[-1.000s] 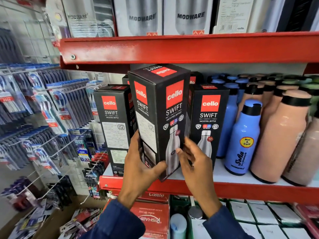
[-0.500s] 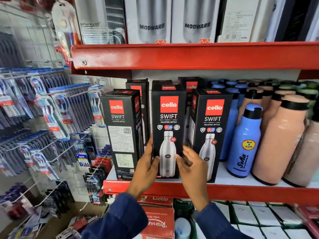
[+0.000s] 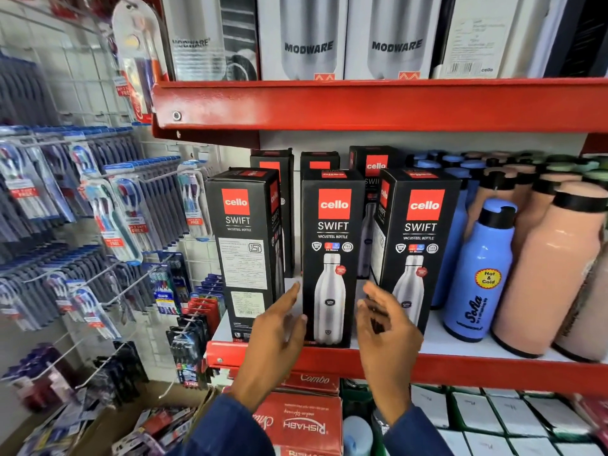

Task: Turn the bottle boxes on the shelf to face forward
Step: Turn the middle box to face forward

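Note:
Three black Cello Swift bottle boxes stand in the front row on the red shelf [image 3: 493,373]. The middle box [image 3: 332,232] and the right box [image 3: 419,232] show their bottle picture to the front. The left box [image 3: 245,238] shows its white label side instead. More black boxes [image 3: 375,162] stand behind them. My left hand [image 3: 279,327] is beside the middle box's lower left edge, fingers apart, thumb close to the box. My right hand [image 3: 386,324] hovers at its lower right, fingers spread, holding nothing.
Blue bottles [image 3: 477,274] and peach bottles [image 3: 556,274] fill the shelf to the right. An upper red shelf [image 3: 362,103] carries Modware boxes [image 3: 306,37]. Toothbrush packs [image 3: 108,218] hang on a wire rack at the left. Red cartons [image 3: 302,419] lie below.
The middle box was held tilted in both hands, then set upright on the shelf with its picture forward. Both hands have now come off it and opened.

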The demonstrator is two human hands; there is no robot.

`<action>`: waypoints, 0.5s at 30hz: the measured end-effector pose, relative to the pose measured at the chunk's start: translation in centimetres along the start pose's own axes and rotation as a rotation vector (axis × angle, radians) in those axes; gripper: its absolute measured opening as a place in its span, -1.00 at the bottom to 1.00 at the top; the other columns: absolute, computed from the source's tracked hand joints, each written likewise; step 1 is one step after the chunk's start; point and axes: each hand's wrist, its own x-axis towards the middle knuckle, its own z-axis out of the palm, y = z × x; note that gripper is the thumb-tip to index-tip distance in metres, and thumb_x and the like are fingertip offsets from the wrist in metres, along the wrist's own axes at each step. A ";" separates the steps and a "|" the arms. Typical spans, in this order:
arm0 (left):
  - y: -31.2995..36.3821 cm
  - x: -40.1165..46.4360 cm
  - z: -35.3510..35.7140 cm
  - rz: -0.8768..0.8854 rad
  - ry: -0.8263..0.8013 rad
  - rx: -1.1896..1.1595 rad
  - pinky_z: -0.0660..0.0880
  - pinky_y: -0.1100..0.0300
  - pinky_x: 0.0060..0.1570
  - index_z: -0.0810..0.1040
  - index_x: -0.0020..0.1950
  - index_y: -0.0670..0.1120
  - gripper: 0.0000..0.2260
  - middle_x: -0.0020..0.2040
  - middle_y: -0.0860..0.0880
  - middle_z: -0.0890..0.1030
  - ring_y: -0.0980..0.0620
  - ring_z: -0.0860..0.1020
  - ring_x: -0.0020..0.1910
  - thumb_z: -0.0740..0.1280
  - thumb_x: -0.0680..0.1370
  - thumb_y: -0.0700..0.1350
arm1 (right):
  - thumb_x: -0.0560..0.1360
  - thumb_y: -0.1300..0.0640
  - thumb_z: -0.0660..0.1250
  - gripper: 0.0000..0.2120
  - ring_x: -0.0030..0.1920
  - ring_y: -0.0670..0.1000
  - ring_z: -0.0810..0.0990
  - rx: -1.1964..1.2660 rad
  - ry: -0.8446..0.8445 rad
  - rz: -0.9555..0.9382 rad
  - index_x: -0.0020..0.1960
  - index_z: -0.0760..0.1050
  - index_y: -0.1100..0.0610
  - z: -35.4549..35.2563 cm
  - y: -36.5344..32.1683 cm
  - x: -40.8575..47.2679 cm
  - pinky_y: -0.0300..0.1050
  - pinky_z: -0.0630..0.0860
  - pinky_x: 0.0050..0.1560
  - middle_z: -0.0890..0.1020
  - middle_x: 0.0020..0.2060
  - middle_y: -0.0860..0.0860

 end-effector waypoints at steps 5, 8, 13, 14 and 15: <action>1.2 -1.5 -3.1 0.081 0.409 0.069 0.64 0.23 -0.09 0.62 0.15 0.02 -0.69 0.00 0.20 0.68 0.24 0.65 -0.10 0.41 0.50 -0.30 | 0.50 0.31 0.36 -0.71 -0.01 -0.21 0.66 0.027 -0.100 -0.110 0.13 0.62 0.02 2.0 -2.8 -1.6 -0.32 0.58 0.01 0.69 -0.01 -0.16; 0.7 -1.2 -4.3 0.064 0.608 0.140 0.60 0.06 -0.11 0.54 0.15 -0.01 -0.66 -0.01 0.06 0.59 0.08 0.56 -0.11 0.44 0.44 -0.31 | 0.57 0.23 0.26 -0.67 0.14 -0.26 0.61 0.051 -0.340 -0.084 0.30 0.54 0.02 4.2 -4.4 -2.4 -0.35 0.53 0.15 0.66 0.15 -0.15; -1.7 -0.1 -4.2 -0.135 0.480 0.212 0.41 -0.12 0.35 0.21 0.48 -0.07 -0.16 0.36 -0.07 0.39 -0.05 0.36 0.38 0.58 0.32 -0.06 | 0.59 0.28 0.15 -0.56 0.13 -0.41 0.53 0.073 -0.480 0.051 0.45 0.38 0.09 7.7 -4.9 -2.7 -0.50 0.41 0.16 0.66 0.13 -0.07; -2.1 0.1 -4.0 -0.172 0.446 0.200 0.37 -0.14 0.39 0.16 0.50 -0.06 -0.09 0.39 -0.07 0.38 -0.05 0.34 0.41 0.60 0.30 0.02 | 0.59 0.29 0.14 -0.56 0.08 -0.46 0.53 0.069 -0.484 0.065 0.44 0.38 0.10 8.1 -4.9 -2.7 -0.47 0.41 0.17 0.65 0.08 -0.14; -2.5 0.4 -3.9 -0.200 0.427 0.181 0.37 -0.14 0.39 0.14 0.52 -0.04 -0.04 0.41 -0.07 0.38 -0.06 0.34 0.43 0.59 0.27 0.09 | 0.59 0.29 0.12 -0.56 0.05 -0.51 0.50 0.062 -0.486 0.072 0.44 0.37 0.09 8.5 -5.0 -2.6 -0.45 0.41 0.20 0.62 0.09 -0.18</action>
